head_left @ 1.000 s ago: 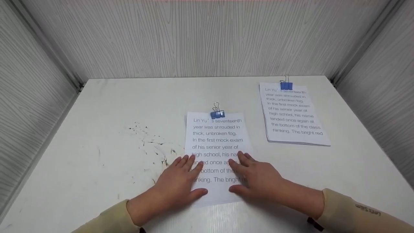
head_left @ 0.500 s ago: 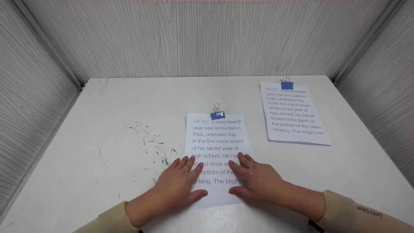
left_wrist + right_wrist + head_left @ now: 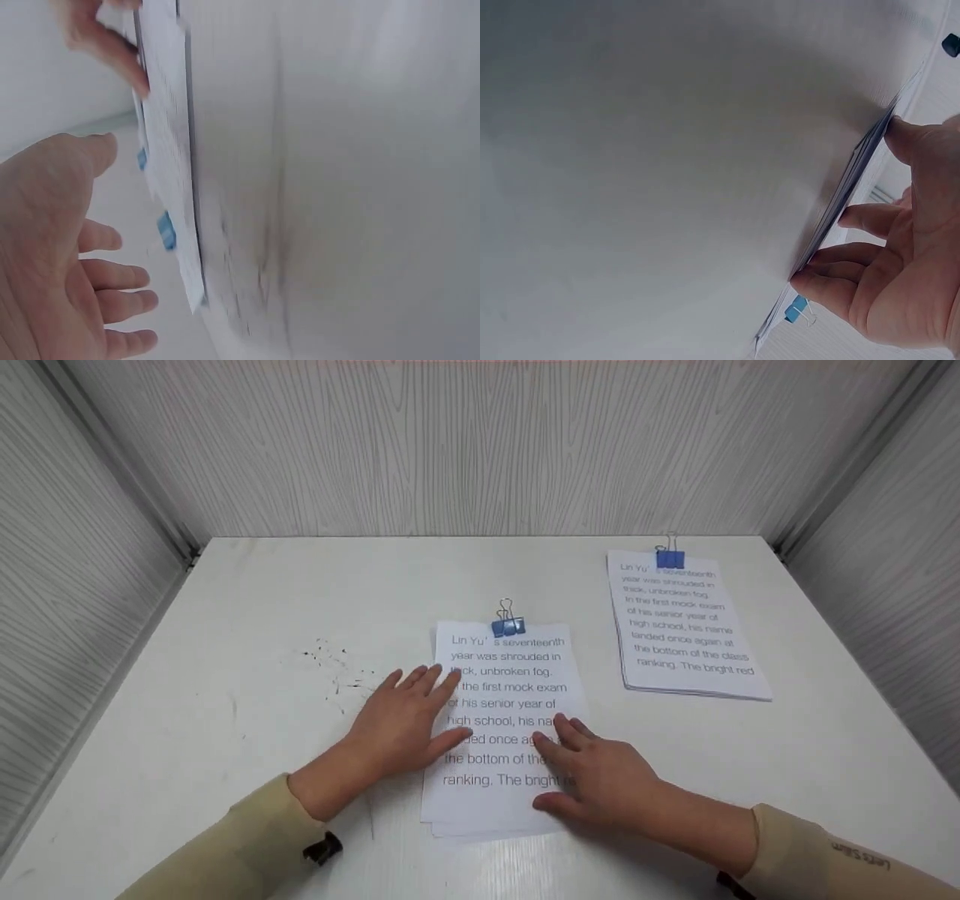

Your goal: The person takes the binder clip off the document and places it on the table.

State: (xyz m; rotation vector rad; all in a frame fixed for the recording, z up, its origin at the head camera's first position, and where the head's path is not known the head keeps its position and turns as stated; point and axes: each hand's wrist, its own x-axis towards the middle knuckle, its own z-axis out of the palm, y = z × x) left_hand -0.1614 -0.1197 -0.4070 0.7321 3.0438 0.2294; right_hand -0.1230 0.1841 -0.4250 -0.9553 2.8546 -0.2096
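A stack of printed sheets [image 3: 502,802] lies in the middle of the table, a blue binder clip [image 3: 509,626] on its top edge. Over the stack's left edge is my left hand [image 3: 397,724], fingers spread. The left wrist view has this hand [image 3: 52,247] raised off the paper [image 3: 169,112], holding nothing. My right hand [image 3: 600,772] rests on the stack's lower right part with its fingers extended. In the right wrist view, the thumb and fingertips of the right hand [image 3: 915,247] touch the sheets [image 3: 847,187] along their side edge.
A second clipped stack of printed sheets [image 3: 686,622] lies at the back right, with its own blue binder clip [image 3: 670,559]. Dark marks [image 3: 337,667] spot the white table [image 3: 262,607] on the left. Grained panels [image 3: 480,450] wall the table at the back and sides.
My left hand has come off the lower left of the middle stack and moved up along its left edge, uncovering the lower left corner. The right hand stays in place.
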